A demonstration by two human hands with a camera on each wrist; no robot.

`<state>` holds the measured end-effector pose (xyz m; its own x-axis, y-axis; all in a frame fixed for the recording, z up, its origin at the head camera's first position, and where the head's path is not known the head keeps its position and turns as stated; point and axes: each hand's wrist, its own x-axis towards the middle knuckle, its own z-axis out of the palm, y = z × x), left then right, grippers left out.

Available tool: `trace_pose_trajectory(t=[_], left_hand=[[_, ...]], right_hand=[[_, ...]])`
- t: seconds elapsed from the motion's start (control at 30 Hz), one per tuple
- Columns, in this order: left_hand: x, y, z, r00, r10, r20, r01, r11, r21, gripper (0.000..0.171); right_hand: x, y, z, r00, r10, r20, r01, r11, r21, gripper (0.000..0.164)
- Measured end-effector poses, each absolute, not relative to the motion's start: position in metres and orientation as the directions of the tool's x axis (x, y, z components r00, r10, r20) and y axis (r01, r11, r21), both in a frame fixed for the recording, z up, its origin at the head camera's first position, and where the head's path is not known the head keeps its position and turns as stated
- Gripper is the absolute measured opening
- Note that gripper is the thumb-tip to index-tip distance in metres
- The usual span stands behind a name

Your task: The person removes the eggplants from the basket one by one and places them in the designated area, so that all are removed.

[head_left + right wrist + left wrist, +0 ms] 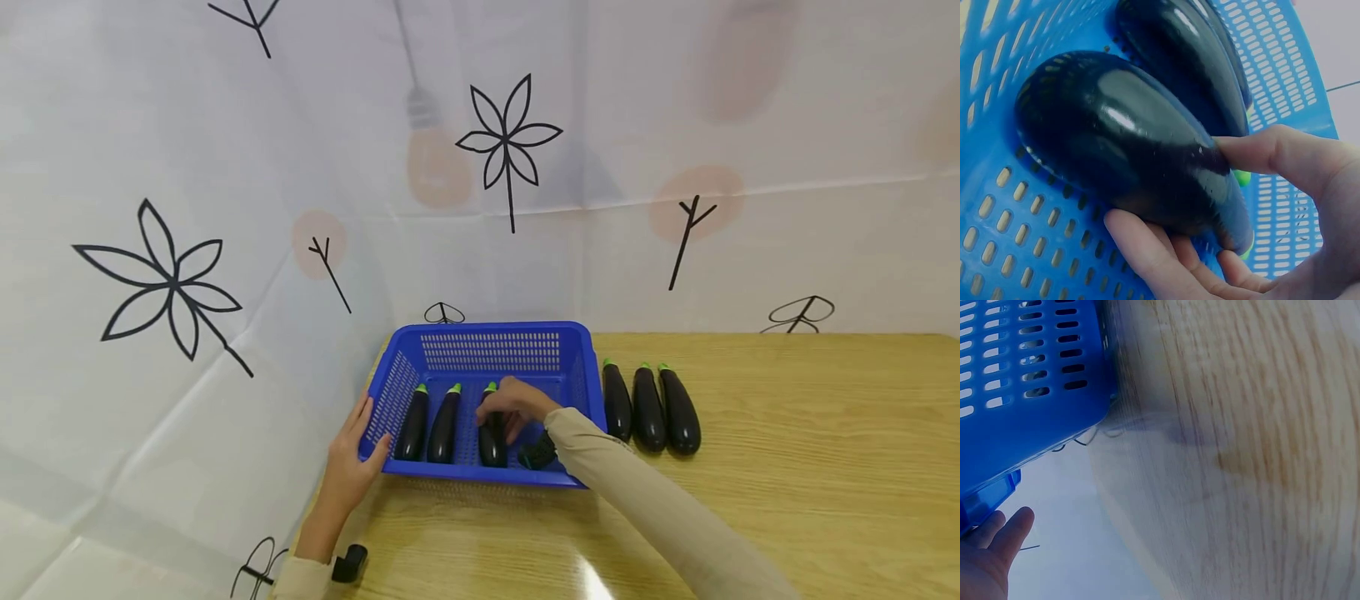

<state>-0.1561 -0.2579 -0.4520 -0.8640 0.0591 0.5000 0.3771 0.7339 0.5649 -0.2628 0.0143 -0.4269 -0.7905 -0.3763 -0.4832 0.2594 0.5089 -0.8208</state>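
A blue plastic basket [491, 472] with slotted walls stands on the table. Inside it, two dark eggplants, one [412, 427] at the left and another [444, 429] beside it, lie with green stem ends to the back. My right hand [521, 402] reaches in and holds a third eggplant [1122, 131], thumb on one side and fingers on the other, near its stem end. That eggplant lies low, close to the basket floor. Against the basket's front left corner rests my left hand [351, 454], its fingers fairly straight along the rim.
Right of the basket, three more eggplants [648, 412] lie side by side on the wooden table [825, 450]. A white patterned cloth [585, 250] hangs behind and along the left. Small black devices sit at both wrists, the left one [350, 564] over the table's front.
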Motion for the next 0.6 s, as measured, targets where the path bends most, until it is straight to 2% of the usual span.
trace_pose_trajectory(t=[0.33, 0.6], left_hand=[[-0.1554, -0.2561, -0.4505, -0.860, 0.062, 0.506, 0.387, 0.725, 0.570, 0.065], [-0.1554, -0.2580, -0.4520, -0.857, 0.062, 0.512, 0.390, 0.727, 0.565, 0.065]], right_hand=[[-0.2636, 0.0157, -0.4241, -0.809, -0.369, -0.457, 0.250, 0.488, -0.836, 0.033], [-0.2627, 0.0171, -0.4183, -0.810, -0.389, -0.438, 0.239, 0.462, -0.854, 0.025]])
